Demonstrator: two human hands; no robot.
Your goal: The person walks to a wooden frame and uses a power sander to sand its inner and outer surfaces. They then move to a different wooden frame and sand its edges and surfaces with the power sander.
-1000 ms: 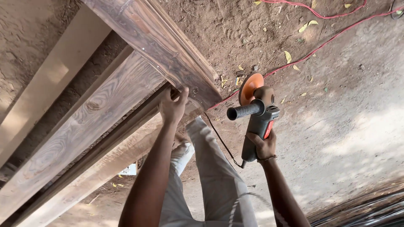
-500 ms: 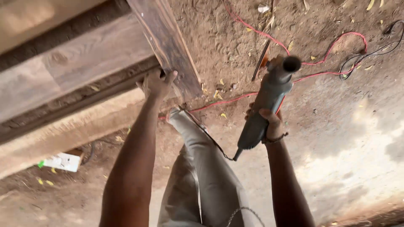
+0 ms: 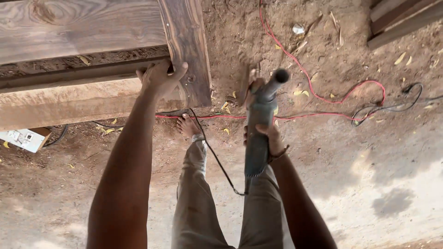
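the grey-bodied angle grinder with a black side handle (image 3: 259, 121) sits upright in the right hand (image 3: 270, 140), fingers wrapped tight around its body, black cord (image 3: 217, 159) trailing below the grip. the left hand (image 3: 159, 78) is pressed closed on the dark grained wooden frame post (image 3: 184, 46), just above a pale timber beam (image 3: 69, 103). a red cable (image 3: 323, 92) loops on the dirt beyond the grinder.

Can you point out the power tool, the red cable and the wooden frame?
Grinder (image 3: 257, 138), head view, on its grey body.
Red cable (image 3: 323, 97), head view, on its loop on the dirt.
Wooden frame (image 3: 187, 41), head view, on the dark upright board.
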